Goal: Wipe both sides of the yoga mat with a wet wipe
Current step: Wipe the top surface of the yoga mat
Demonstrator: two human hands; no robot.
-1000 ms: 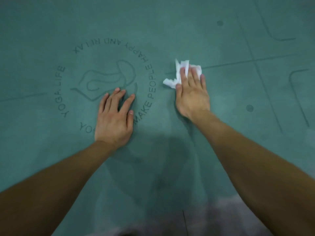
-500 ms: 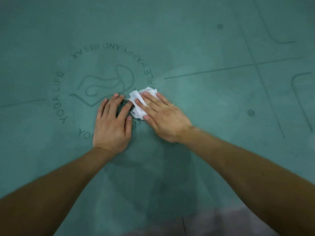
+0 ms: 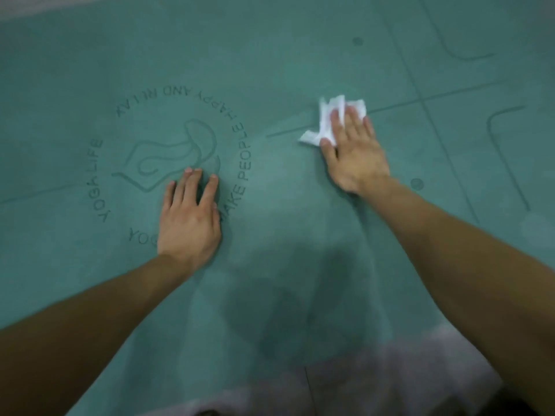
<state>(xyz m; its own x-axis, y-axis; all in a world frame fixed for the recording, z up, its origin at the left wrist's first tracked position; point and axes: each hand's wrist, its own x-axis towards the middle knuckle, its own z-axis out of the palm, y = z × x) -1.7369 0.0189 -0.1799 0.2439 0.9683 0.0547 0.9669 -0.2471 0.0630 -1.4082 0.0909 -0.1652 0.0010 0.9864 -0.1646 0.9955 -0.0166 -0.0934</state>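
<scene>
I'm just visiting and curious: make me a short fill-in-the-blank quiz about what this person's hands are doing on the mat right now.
1. The right hand presses a white ____ flat against the mat.
2. The left hand rests flat on the printed ____ of words.
3. The wipe lies to the ____ of the printed circle.
4. The colour of the mat is ____.

Missing words: wipe; circle; right; green
</scene>
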